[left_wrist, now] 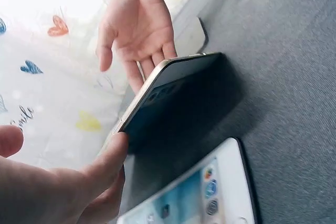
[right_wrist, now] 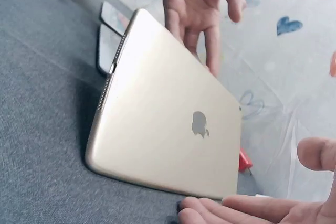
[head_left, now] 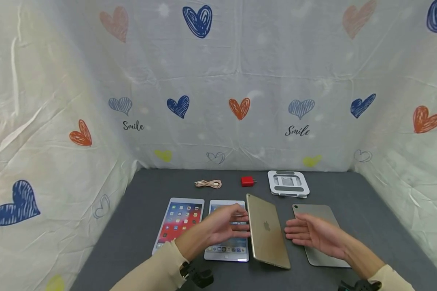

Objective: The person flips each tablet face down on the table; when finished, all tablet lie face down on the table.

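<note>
A gold tablet (head_left: 268, 230) with an Apple logo on its back stands tilted on one long edge. My left hand (head_left: 227, 224) has its fingers extended, and its fingertips touch the tablet's raised edge in the left wrist view. My right hand (head_left: 315, 234) is held palm inward with straight fingers, to the right of the gold tablet and over a grey tablet (head_left: 329, 258) lying face down. In the right wrist view, the right fingertips (right_wrist: 197, 211) are close to the gold tablet's lower edge; contact is unclear. Under the left hand lies a white tablet (head_left: 226, 257), screen lit.
Another white tablet (head_left: 180, 220) with a lit screen lies at the left. Farther back on the dark grey table (head_left: 138, 210) are a coiled cable (head_left: 208, 184), a red charger plug (head_left: 247, 181) and a folded white-and-grey stand (head_left: 288, 183). A heart-print curtain (head_left: 236, 133) surrounds the table.
</note>
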